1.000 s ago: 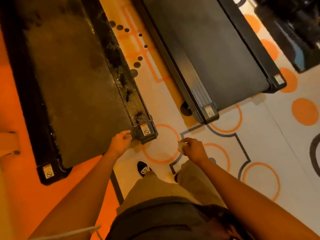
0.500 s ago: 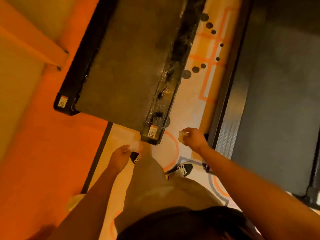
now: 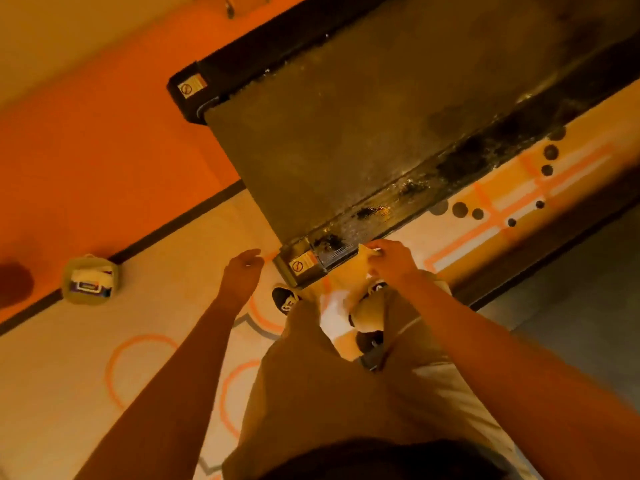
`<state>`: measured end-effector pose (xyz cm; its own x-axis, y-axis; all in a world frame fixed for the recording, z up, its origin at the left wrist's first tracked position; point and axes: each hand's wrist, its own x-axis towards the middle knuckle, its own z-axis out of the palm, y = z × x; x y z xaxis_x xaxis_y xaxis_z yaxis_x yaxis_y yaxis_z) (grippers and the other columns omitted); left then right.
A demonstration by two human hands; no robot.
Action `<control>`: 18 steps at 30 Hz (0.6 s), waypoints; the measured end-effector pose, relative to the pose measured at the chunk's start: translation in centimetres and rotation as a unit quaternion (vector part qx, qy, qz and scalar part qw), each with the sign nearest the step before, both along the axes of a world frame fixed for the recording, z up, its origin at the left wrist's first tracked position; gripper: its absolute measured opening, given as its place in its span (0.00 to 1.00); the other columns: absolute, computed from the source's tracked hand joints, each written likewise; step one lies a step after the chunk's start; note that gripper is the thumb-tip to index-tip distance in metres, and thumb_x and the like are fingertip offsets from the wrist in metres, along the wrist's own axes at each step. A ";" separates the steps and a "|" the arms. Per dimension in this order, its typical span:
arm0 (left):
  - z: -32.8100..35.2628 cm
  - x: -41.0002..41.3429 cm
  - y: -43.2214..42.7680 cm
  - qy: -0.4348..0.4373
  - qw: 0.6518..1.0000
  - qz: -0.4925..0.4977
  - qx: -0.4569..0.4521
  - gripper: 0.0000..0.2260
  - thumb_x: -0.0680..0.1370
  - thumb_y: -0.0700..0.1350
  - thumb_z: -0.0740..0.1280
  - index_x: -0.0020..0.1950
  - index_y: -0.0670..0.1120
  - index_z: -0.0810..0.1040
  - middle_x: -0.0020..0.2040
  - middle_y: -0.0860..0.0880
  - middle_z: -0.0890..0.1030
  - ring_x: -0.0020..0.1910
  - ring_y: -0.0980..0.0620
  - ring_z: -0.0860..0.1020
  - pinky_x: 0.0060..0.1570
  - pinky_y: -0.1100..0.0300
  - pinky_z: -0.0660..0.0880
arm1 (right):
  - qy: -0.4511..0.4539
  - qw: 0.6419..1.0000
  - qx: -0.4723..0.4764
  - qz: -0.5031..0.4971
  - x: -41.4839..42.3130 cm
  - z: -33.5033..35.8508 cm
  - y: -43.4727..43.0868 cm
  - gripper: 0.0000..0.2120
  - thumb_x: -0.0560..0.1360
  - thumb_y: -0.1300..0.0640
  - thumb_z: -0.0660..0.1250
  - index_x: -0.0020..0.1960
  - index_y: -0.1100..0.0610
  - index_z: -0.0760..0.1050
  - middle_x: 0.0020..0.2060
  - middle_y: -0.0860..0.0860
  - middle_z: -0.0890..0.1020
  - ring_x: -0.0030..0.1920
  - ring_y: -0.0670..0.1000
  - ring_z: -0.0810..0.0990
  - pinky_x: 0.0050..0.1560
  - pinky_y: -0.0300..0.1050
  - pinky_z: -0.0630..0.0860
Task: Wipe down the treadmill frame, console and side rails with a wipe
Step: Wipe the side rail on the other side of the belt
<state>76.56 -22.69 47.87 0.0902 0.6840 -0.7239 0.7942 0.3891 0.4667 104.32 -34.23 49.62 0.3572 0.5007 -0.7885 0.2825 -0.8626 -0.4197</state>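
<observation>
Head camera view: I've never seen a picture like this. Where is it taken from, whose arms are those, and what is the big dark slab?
There is no robot here. A person wears a camera on the head, so you look down along their own arms and legs to their shoes and the patterned floor. The dark slab is the rear end of a treadmill, with a black rail along each side. The near rail looks smeared and wet. The right hand pinches a small pale wipe at that rail's end, beside a warning sticker. The left hand hangs open above the floor and holds nothing. To the left, a small pouch stands on the floor with a pack inside, too blurred to identify.
</observation>
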 end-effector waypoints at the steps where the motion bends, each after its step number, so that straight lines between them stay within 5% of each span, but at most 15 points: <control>1: -0.2 1.6 -0.1 -0.008 1.000 0.006 0.003 0.15 0.84 0.42 0.62 0.70 0.42 0.76 0.69 0.40 0.77 0.66 0.41 0.75 0.65 0.51 0.70 | 0.007 0.999 -0.011 0.038 0.7 -0.7 0.3 0.15 0.78 0.63 0.65 0.62 0.55 0.78 0.49 0.50 0.80 0.38 0.46 0.75 0.32 0.26 0.67; 4: -2.9 5.3 -1.1 -0.015 1.000 -0.003 -0.014 0.14 0.85 0.44 0.60 0.68 0.43 0.78 0.62 0.44 0.80 0.58 0.45 0.77 0.58 0.53 0.71 | 0.038 0.987 -0.031 0.150 3.0 -4.5 1.3 0.18 0.77 0.66 0.65 0.65 0.56 0.77 0.56 0.55 0.81 0.46 0.48 0.76 0.35 0.28 0.72; 9: -12.1 9.3 -4.9 0.024 0.994 0.091 -0.050 0.16 0.84 0.44 0.60 0.71 0.44 0.75 0.66 0.38 0.78 0.62 0.38 0.78 0.58 0.51 0.73 | 0.069 0.971 -0.029 0.228 6.9 -13.7 4.6 0.18 0.75 0.69 0.63 0.62 0.58 0.79 0.56 0.60 0.82 0.48 0.56 0.81 0.48 0.54 0.82; 12: -18.1 11.5 -7.4 0.030 0.989 0.136 -0.038 0.17 0.84 0.44 0.60 0.74 0.45 0.73 0.71 0.40 0.75 0.68 0.38 0.75 0.66 0.49 0.70 | 0.054 0.963 0.006 0.263 7.7 -19.7 6.1 0.18 0.77 0.68 0.63 0.64 0.58 0.79 0.55 0.55 0.81 0.48 0.52 0.79 0.40 0.41 0.79; 16: -25.9 11.7 -9.3 0.042 0.983 0.178 0.021 0.19 0.84 0.43 0.61 0.76 0.47 0.70 0.74 0.43 0.72 0.70 0.40 0.73 0.67 0.48 0.70 | 0.080 0.965 0.069 0.242 6.3 -26.9 6.5 0.17 0.78 0.65 0.64 0.66 0.58 0.78 0.56 0.52 0.78 0.52 0.52 0.78 0.44 0.43 0.81; 18: -29.1 11.3 -10.0 0.041 0.978 0.185 0.087 0.20 0.84 0.42 0.61 0.76 0.46 0.69 0.76 0.44 0.70 0.73 0.42 0.70 0.71 0.46 0.69 | 0.102 0.961 0.096 0.239 4.9 -29.9 6.1 0.17 0.78 0.65 0.64 0.66 0.58 0.77 0.55 0.51 0.77 0.55 0.52 0.78 0.41 0.35 0.78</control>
<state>87.87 -32.66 18.73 -0.2399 0.7730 -0.5873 0.6514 0.5768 0.4929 109.25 -28.13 19.74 -0.1029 0.7122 -0.6944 0.5225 -0.5553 -0.6470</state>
